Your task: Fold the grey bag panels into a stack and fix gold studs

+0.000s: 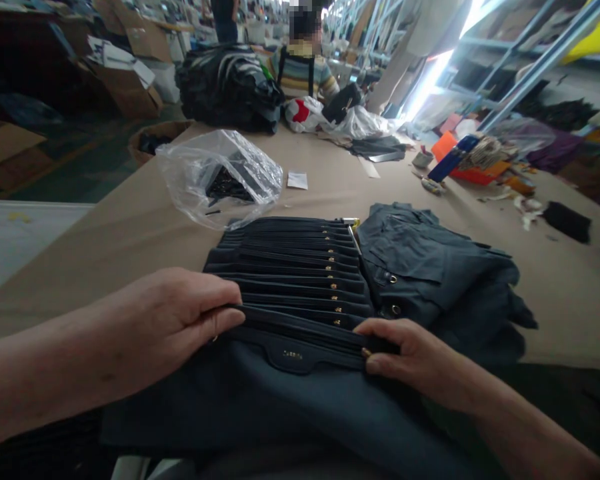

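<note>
the left hand (185, 319) pinches the left end of a zipped strip on a dark cloth piece (285, 400), thumb against fingers. the right hand (400, 348) grips the strip's other end, close to a small metal zip pull (366, 353). the piece is stretched between both hands at the table's near edge, hanging down toward the person, with a label (293, 355) under the zip.

right behind it, partly hidden by the left hand and the held strip, a row of zips (290, 267) lies overlapped on the table (145, 230), gold pulls lined up on the right. against that side, a heap of dark cloth (430, 267) with metal rings crowds the space by the right hand. beyond the row's left end sits a clear plastic bag (185, 173) with dark stuff inside, a small white packet (297, 180) just beside it.

farther right are an orange box (473, 175) and twine (483, 153); at the far end, a big black bundle (225, 87) and a person in a striped top (293, 72).
</note>
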Demonstrator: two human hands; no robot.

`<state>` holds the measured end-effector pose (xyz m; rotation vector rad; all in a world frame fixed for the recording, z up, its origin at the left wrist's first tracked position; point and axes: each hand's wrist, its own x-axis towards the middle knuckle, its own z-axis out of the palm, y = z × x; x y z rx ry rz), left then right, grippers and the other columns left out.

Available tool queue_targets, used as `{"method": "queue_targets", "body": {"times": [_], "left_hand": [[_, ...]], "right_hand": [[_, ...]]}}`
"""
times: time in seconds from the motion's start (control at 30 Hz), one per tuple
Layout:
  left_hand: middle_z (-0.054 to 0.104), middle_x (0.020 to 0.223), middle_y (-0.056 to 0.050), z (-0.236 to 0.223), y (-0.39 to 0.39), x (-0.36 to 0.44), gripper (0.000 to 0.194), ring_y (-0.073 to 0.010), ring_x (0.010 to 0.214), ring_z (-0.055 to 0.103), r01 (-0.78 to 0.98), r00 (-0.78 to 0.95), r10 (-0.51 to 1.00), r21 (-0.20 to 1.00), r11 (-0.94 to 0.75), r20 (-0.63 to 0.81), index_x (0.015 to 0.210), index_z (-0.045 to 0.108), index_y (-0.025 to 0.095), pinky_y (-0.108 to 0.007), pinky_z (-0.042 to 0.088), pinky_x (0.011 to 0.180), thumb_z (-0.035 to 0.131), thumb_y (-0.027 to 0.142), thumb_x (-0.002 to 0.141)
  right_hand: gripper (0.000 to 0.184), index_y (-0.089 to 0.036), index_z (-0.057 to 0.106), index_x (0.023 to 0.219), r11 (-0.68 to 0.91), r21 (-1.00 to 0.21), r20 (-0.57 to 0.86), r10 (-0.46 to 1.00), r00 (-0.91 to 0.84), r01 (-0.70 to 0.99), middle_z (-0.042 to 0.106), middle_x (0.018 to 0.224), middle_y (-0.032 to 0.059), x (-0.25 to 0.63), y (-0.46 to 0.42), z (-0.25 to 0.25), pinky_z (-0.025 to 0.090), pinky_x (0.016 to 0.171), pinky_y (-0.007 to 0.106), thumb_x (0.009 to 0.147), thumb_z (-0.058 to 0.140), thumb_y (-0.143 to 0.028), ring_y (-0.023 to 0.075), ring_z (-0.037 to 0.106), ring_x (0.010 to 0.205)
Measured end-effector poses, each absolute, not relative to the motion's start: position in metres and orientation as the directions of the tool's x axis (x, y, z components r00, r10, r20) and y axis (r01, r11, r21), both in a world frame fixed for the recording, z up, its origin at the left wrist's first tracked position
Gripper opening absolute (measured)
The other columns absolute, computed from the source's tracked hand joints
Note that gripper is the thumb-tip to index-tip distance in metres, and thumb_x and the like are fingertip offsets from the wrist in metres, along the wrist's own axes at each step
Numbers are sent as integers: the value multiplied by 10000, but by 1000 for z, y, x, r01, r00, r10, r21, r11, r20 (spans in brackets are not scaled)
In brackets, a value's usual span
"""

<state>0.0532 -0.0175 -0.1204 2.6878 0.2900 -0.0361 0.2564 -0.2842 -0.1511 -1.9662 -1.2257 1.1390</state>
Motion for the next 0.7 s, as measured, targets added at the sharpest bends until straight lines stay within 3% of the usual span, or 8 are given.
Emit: {"method": "queue_targets", "body": {"times": [0.1,0.17,0.27,0.33,0.47,0.57,0.7], "left_hand": [[609,661,8,-154,-16,61,298,-151,605,570,229,957,157,305,-924,-242,710,594,206,-264,403,589,428,362,903],[627,699,-15,-173,-19,65,266,-193,640,599,192,961,150,169,-967,-233,766,600,209,-300,408,600,430,347,917],[627,719,-31,-187,-23,69,233,-227,654,608,107,979,104,6,-994,-175,804,601,207,-334,425,604,432,310,927],[618,721,-37,-187,-25,72,210,-234,654,598,68,986,76,-60,-996,-149,797,604,201,-356,440,621,453,279,920],[593,746,-63,-176,-37,81,138,-258,693,573,41,994,58,-167,-985,-93,787,607,175,-402,454,653,522,236,876],[619,913,-92,-172,-57,92,120,-276,871,573,-73,997,-71,-138,-988,-13,936,618,164,-420,463,764,530,210,868],[595,1182,-116,-186,-80,105,269,-252,1124,520,-426,905,-425,18,-905,21,1127,590,132,-393,374,1019,441,175,907]], "right_hand": [[264,-150,607,832,-518,-790,-445,853,275,328,584,709,0,256,-289,-202,391,561,216,861,528,-400,138,531,650],[271,-150,577,740,-519,-710,-389,852,350,476,555,656,5,256,-287,-221,361,564,230,864,490,-374,140,511,623],[279,-159,559,713,-515,-467,-290,857,426,719,586,693,35,257,-282,-232,338,597,256,906,436,-320,163,540,662],[260,-167,569,743,-512,-343,-271,857,439,787,617,735,46,259,-280,-235,328,605,259,925,435,-295,171,567,690],[236,-180,586,765,-503,-299,-271,860,433,811,647,760,37,262,-277,-237,323,601,247,936,461,-285,158,592,705],[249,-181,604,754,-504,-312,-286,858,427,805,640,722,24,261,-275,-236,313,582,247,931,475,-299,148,585,675],[274,-176,617,750,-507,-330,-285,858,427,797,626,692,17,262,-272,-232,324,580,247,939,469,-308,142,570,643]]}}
